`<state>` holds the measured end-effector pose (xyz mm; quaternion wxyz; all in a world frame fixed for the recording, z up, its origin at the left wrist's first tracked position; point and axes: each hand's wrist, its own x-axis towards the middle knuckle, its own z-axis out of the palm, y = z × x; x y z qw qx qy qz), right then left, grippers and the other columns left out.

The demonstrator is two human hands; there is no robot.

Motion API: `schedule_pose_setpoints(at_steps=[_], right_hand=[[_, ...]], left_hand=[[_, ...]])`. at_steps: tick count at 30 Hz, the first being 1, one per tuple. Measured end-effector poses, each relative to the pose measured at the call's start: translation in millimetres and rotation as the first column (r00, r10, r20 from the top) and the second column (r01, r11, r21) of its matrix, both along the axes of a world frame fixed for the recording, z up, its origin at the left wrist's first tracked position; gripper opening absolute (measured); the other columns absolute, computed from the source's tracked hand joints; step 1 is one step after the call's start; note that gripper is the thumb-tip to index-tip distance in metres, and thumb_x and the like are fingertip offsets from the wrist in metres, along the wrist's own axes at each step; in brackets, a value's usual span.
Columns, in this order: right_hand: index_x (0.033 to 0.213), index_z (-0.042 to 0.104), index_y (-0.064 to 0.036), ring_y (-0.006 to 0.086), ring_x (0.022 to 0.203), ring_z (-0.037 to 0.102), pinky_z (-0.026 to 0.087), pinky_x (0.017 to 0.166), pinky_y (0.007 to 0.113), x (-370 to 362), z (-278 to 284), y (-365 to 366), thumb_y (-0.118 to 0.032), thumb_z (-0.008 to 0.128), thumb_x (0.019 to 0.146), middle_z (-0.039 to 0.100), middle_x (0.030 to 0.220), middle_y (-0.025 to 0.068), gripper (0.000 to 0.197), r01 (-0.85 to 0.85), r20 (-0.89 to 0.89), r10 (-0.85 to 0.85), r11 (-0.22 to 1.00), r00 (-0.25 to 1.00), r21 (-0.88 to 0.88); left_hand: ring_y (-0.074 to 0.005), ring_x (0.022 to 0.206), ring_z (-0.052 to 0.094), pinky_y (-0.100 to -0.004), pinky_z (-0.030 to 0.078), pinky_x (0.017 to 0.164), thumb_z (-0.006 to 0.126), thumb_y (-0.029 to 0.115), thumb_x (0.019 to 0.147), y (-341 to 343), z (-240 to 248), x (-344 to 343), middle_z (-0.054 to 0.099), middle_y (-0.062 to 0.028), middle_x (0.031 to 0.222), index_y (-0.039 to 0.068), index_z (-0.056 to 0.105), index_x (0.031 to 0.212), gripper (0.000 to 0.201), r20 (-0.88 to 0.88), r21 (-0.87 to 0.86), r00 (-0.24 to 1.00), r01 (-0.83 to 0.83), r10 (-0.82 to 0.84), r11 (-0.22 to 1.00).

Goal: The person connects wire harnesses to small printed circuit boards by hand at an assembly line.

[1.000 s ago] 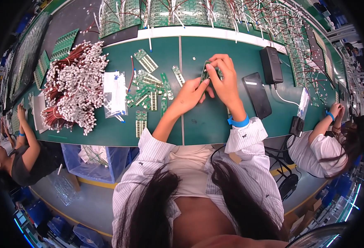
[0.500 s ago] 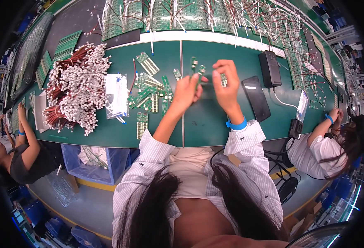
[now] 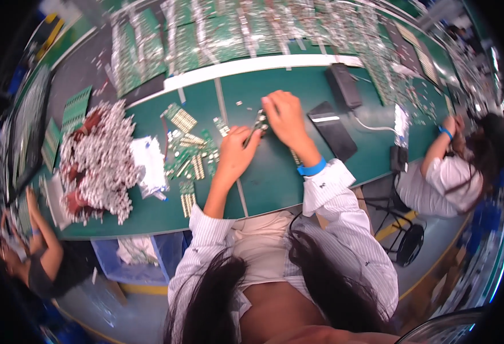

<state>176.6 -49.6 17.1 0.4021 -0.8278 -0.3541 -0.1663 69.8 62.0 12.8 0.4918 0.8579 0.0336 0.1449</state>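
Note:
A small green circuit board strip (image 3: 259, 122) stands tilted between my two hands, above the middle of the table. My left hand (image 3: 236, 151) is closed round its lower end. My right hand (image 3: 288, 117) has its fingers bent at the upper end, with thumb and fingertips pinching there; motion blur softens the detail. Left of my left hand lies a loose pile of small green circuit boards (image 3: 190, 150). One more board (image 3: 187, 198) lies nearer the table's front edge. A further small board (image 3: 221, 126) lies just beyond my left hand.
Bundled brown wires with white connectors (image 3: 100, 163) heap at the left, beside a clear plastic bag (image 3: 148, 166). A black phone (image 3: 333, 133) and a black power adapter (image 3: 343, 86) lie right. Large board panels (image 3: 217, 40) line the back. Co-workers sit at both sides.
The view has swung, so the table appears tilted. My right hand has moved in toward my left and now reaches the board. The boards held upright in my left hand are now tilted lower.

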Motion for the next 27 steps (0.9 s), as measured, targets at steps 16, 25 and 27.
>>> schedule_pose_setpoints(at_steps=[16,25,27], right_hand=[[0.070,0.054,-0.0045,0.0255,0.067,0.053,0.035,0.073,0.036,-1.3,-2.7,-0.8,-0.015,0.051,0.079,0.056,0.068,0.0082,0.014,0.036,-0.025,-0.036,0.999,0.999,0.006],[0.072,0.055,-0.0033,0.0272,0.064,0.054,0.038,0.066,0.036,-7.4,0.2,-3.3,-0.015,0.053,0.078,0.056,0.067,0.0092,0.014,-0.168,-0.016,0.168,0.986,0.986,-0.002],[0.072,0.056,-0.0028,0.0270,0.063,0.053,0.039,0.063,0.036,-13.9,7.8,-2.1,-0.017,0.055,0.078,0.054,0.065,0.0090,0.015,-0.289,-0.147,0.278,0.955,0.949,-0.063]], left_hand=[[-0.0238,0.087,0.045,-0.0336,0.035,0.080,0.062,0.005,0.063,-2.6,-5.1,-2.5,0.052,-0.0057,0.089,0.007,0.062,0.097,0.034,0.064,0.375,0.994,-0.105,0.088,0.921],[-0.0239,0.087,0.046,-0.0346,0.034,0.079,0.060,0.010,0.069,-8.6,-5.3,-2.0,0.052,-0.0063,0.088,0.005,0.063,0.091,0.022,0.086,0.386,0.983,-0.183,0.162,0.904],[-0.0240,0.087,0.046,-0.0346,0.034,0.079,0.059,0.012,0.072,-1.6,-4.4,-4.6,0.052,-0.0067,0.088,0.005,0.063,0.090,0.020,0.071,0.380,0.978,-0.207,0.195,0.902]])
